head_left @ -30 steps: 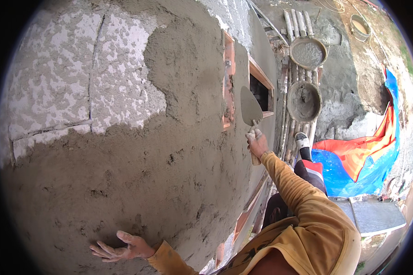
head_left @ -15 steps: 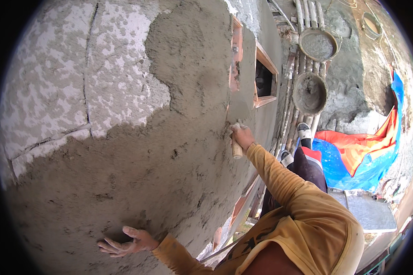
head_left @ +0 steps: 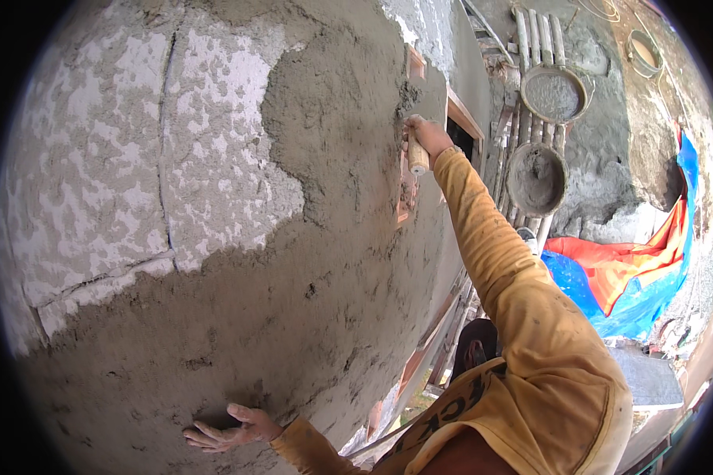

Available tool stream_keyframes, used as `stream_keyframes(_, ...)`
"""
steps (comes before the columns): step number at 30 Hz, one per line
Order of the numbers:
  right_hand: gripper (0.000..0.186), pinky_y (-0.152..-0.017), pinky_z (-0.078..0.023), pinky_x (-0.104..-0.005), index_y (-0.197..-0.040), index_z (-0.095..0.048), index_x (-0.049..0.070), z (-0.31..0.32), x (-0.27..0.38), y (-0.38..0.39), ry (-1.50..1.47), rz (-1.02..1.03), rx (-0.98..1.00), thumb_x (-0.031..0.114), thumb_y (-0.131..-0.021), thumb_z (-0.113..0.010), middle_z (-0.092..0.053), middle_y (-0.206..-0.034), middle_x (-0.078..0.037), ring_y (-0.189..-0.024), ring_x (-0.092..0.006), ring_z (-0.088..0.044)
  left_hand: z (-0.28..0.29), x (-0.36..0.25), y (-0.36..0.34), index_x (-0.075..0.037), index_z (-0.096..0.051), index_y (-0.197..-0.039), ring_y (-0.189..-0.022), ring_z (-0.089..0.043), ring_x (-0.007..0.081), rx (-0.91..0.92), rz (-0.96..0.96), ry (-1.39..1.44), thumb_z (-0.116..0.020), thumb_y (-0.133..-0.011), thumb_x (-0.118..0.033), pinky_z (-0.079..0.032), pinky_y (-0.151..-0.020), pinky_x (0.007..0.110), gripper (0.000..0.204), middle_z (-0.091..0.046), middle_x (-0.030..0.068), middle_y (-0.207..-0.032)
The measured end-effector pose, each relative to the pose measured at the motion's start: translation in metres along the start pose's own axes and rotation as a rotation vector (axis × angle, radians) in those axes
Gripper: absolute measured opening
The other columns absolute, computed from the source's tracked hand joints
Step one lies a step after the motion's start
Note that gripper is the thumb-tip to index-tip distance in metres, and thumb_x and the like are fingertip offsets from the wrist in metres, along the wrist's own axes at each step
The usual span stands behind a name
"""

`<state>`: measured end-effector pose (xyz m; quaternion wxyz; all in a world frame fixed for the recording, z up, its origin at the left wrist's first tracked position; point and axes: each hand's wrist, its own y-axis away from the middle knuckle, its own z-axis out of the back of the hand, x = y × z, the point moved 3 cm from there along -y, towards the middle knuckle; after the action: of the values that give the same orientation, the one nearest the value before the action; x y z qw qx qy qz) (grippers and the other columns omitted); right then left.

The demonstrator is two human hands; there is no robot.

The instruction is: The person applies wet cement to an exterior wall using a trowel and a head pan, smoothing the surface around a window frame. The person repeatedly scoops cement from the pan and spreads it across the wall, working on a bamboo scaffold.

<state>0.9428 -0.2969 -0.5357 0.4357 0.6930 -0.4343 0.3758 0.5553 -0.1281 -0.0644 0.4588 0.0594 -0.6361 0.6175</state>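
Note:
My right hand (head_left: pixel 430 139) is wrapped round the pale wooden handle of a trowel (head_left: pixel 418 161) at the wall's right part. The trowel's blade is mostly hidden; a dark lump of mortar (head_left: pixel 409 96) shows just above my fist. Beside it, a reddish frame strip (head_left: pixel 405 198) is partly smeared over. Low on the left, my left hand (head_left: pixel 234 430) has its fingers spread against or close to the wet grey plaster (head_left: pixel 325 261), holding nothing. At the upper left a patchy whitish wall area (head_left: pixel 214 150) is only thinly covered.
Right of my hand, a framed window opening (head_left: pixel 461 131) is set in the wall. Two round mortar pans, one farther (head_left: pixel 553 93) and one nearer (head_left: pixel 536 180), rest on bamboo poles (head_left: pixel 546 38). A bucket (head_left: pixel 644 54) and a blue and orange tarp (head_left: pixel 638 273) lie to the right.
My right hand has moved up along the wall with the trowel, to beside the reddish strip, and the arm is stretched further. My left hand stays low, fingers still spread. The view has shifted slightly.

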Motion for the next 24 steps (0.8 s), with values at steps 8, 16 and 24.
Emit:
stream_keyframes(8,0.025,-0.040,-0.046,-0.0278,-0.096,-0.057,0.002,0.028,0.082,0.039,-0.549,-0.215,0.044,0.023,-0.083,-0.051,-0.051,-0.068,-0.005,-0.047,-0.0145,-0.053,0.003,0.004,0.005,-0.005,-0.044,-0.126,-0.132,-0.026,0.0317,0.032,0.006,-0.030,-0.045,-0.088,-0.049,-0.012,-0.107,0.054,0.059,-0.035,0.0138,-0.139)
stream_keyframes(16,0.029,-0.043,-0.044,-0.0259,-0.105,-0.054,0.000,0.079,0.138,0.108,-0.472,0.185,-0.434,0.017,-0.082,-0.056,-0.054,-0.069,-0.006,-0.049,-0.0130,-0.053,0.004,0.003,0.007,-0.004,-0.044,-0.126,-0.132,-0.025,0.0322,0.038,0.025,-0.037,-0.045,-0.088,-0.048,-0.012,-0.107,0.053,0.058,-0.036,0.0146,-0.138)
stream_keyframes(24,0.050,-0.080,-0.047,-0.0396,-0.117,-0.046,-0.004,0.036,0.062,0.073,0.248,-0.199,-0.814,0.021,-0.077,-0.063,-0.060,-0.098,-0.026,-0.093,-0.0388,-0.058,0.005,-0.006,-0.001,-0.003,-0.043,-0.126,-0.131,-0.028,0.0346,0.017,0.000,-0.031,-0.044,-0.089,-0.048,-0.015,-0.105,0.054,0.059,-0.038,0.0151,-0.136)
